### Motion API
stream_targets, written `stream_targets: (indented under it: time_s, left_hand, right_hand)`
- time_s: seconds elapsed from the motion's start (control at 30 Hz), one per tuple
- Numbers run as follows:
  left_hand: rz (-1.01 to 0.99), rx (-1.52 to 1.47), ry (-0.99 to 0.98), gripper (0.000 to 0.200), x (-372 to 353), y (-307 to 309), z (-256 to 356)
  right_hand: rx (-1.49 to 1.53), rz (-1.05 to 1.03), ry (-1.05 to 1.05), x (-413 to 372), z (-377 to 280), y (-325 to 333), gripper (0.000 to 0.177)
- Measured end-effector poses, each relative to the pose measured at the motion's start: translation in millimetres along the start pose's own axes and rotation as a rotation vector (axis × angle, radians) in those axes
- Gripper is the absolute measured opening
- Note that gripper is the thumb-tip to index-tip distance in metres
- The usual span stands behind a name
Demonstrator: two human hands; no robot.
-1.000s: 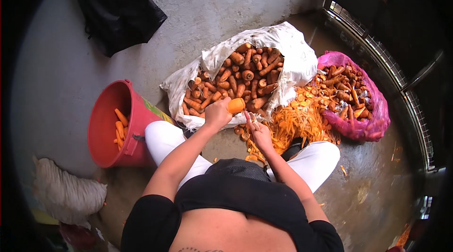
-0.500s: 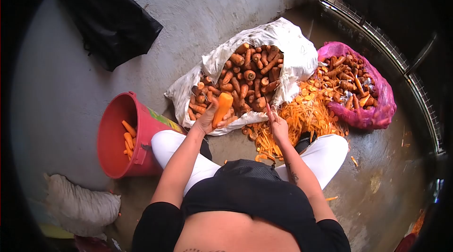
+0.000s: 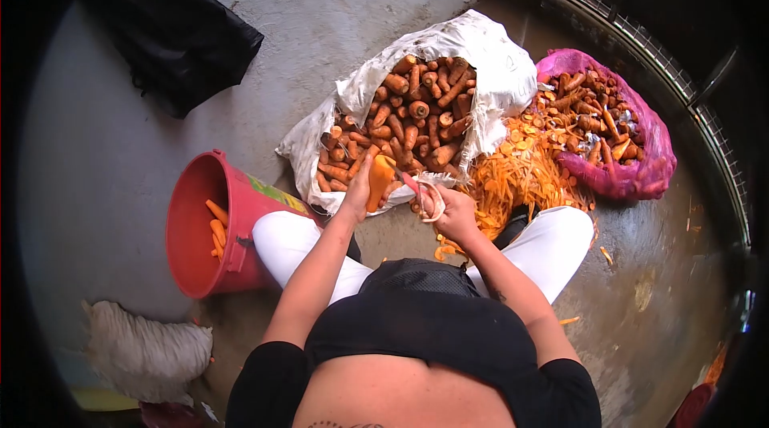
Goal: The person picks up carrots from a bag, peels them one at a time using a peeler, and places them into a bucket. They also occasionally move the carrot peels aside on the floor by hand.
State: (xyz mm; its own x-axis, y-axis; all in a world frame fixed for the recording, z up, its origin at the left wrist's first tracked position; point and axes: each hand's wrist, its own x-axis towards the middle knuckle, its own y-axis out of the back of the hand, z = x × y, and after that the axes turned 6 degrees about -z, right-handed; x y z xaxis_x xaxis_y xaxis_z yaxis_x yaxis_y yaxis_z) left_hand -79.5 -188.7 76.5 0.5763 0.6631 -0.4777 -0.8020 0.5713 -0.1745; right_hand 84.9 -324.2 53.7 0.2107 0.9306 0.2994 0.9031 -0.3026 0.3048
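Note:
My left hand (image 3: 357,195) is wrapped around a thick peeled carrot (image 3: 381,181), bright orange and held nearly upright. Just to its right, my right hand (image 3: 453,213) is closed on a small red tool (image 3: 411,183), a peeler or a knife. The tool's tip points at the carrot's upper right side; whether it touches cannot be made out. Behind both hands, a white sack (image 3: 498,67) lies open, full of unpeeled carrots (image 3: 418,110). Orange peelings (image 3: 513,187) are heaped to the right of my right hand.
On the left a red bucket (image 3: 261,216) leans towards me, with several peeled carrots (image 3: 217,229) inside. A pink sack (image 3: 650,163) of carrots and scraps lies at the right. A pale sack (image 3: 148,348) rests lower left; black sheeting (image 3: 188,35) hangs against the wall.
My right hand has moved left with the red tool, bringing it close to the carrot. My left hand still holds the carrot. The view has shifted slightly.

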Motion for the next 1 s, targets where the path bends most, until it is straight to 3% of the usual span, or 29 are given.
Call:
stream_targets:
  time_s: [0.13, 0.57, 1.0]
  left_hand:
    - [0.031, 0.024, 0.012, 0.067, 0.2, -9.4, -3.9]
    - [-0.052, 0.093, -0.051, 0.059, 4.2, 1.4, -5.1]
    - [0.015, 0.147, -0.002, 0.054, -4.3, -8.3, 8.2]
  right_hand:
    - [-0.158, -0.011, 0.030, 0.6, 1.8, -1.9, 0.026]
    - [-0.244, -0.044, 0.044, 1.3, 4.4, -1.0, 0.030]
    - [-0.279, -0.053, 0.012, 2.1, 4.7, 0.1, 0.032]
